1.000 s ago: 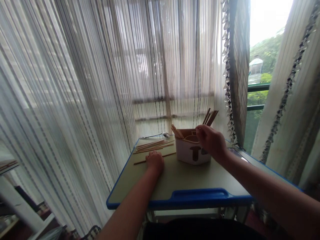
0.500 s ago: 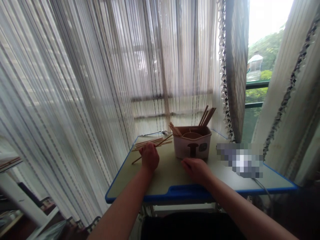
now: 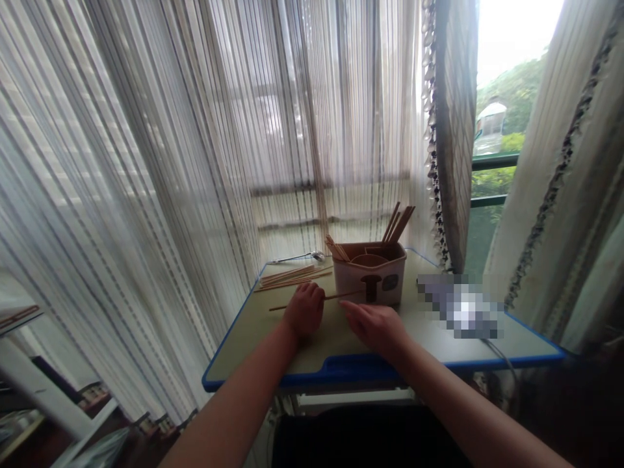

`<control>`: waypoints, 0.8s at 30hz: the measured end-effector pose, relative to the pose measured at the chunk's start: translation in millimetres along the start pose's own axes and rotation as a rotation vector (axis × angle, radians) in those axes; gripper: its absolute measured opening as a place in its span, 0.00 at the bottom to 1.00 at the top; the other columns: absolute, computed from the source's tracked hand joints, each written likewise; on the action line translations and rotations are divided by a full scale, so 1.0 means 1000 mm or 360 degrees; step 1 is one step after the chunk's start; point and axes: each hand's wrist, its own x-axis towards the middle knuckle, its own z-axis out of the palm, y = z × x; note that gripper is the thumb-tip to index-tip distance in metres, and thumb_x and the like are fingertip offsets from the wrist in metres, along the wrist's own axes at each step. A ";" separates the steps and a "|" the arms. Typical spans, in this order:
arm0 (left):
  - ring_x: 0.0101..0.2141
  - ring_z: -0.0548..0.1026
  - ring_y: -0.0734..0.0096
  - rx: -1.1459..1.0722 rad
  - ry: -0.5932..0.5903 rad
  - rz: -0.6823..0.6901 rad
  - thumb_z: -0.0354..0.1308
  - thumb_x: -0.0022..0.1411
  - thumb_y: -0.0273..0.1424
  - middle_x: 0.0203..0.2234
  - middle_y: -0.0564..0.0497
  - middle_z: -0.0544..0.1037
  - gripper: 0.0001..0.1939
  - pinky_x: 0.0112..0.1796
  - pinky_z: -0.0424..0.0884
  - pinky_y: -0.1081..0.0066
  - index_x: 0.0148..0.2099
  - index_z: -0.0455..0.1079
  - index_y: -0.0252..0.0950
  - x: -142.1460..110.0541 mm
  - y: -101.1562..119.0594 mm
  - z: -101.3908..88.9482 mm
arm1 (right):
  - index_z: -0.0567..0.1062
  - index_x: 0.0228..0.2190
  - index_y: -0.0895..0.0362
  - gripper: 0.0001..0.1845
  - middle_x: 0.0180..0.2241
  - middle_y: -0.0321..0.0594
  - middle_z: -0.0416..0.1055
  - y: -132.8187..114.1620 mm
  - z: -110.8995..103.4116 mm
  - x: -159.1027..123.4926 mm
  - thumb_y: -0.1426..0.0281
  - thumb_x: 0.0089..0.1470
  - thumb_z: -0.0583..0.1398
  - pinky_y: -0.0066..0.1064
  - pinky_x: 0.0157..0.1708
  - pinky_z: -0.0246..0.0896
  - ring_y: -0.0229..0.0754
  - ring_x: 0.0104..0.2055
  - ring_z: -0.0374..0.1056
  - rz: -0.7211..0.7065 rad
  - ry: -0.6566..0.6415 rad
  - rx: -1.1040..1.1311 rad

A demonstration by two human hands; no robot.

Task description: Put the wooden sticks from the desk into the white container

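Note:
My left hand is closed around a thin wooden chopstick, which lies almost level and sticks out on both sides of the fist. Just to the right, my right hand is held low over the table, its fingers loosely stretched toward the chopstick's right part. Whether they touch it I cannot tell. Behind the hands stands a pink and brown utensil holder with compartments. Brown chopsticks lean in its back right corner, lighter ones at its left. A loose bunch of chopsticks lies left of it.
A metal utensil, perhaps a spoon, lies at the table's back left. The pale table has a blue rim. At the right is a blurred-out object with a cable. Sheer curtains hang behind the table.
My left hand has moved right with the chopstick, which has turned from slanted to nearly level. My right hand's fingers have loosened and stretched toward it. The view has shifted slightly.

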 end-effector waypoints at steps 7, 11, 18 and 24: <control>0.33 0.63 0.66 0.0132 -0.0270 0.0224 0.43 0.57 0.26 0.30 0.46 0.67 0.07 0.37 0.61 0.64 0.33 0.62 0.34 0.002 0.002 0.002 | 0.64 0.48 0.52 0.18 0.29 0.42 0.74 -0.006 0.002 0.008 0.64 0.55 0.48 0.25 0.24 0.53 0.40 0.28 0.69 0.0258 -0.0444 -0.0367; 0.32 0.64 0.66 0.0177 -0.0281 0.0222 0.45 0.56 0.27 0.30 0.47 0.68 0.05 0.36 0.61 0.65 0.33 0.62 0.35 0.002 0.002 0.003 | 0.69 0.38 0.52 0.16 0.26 0.42 0.73 -0.009 -0.001 0.009 0.64 0.57 0.45 0.27 0.25 0.55 0.43 0.28 0.70 0.0384 -0.0620 -0.0406; 0.39 0.64 0.62 0.0223 0.0386 -0.0620 0.41 0.61 0.32 0.34 0.44 0.68 0.10 0.42 0.58 0.62 0.35 0.61 0.34 -0.006 -0.019 0.005 | 0.69 0.35 0.55 0.18 0.26 0.45 0.72 0.011 -0.005 0.003 0.62 0.56 0.43 0.31 0.25 0.56 0.45 0.26 0.69 0.0882 -0.0483 -0.0426; 0.45 0.62 0.58 0.0290 0.0688 -0.0988 0.39 0.61 0.41 0.42 0.41 0.66 0.20 0.44 0.55 0.59 0.47 0.59 0.33 -0.007 -0.032 0.011 | 0.68 0.32 0.57 0.21 0.20 0.38 0.67 0.015 -0.021 -0.004 0.57 0.56 0.43 0.26 0.21 0.53 0.37 0.21 0.62 0.1115 0.0223 0.0633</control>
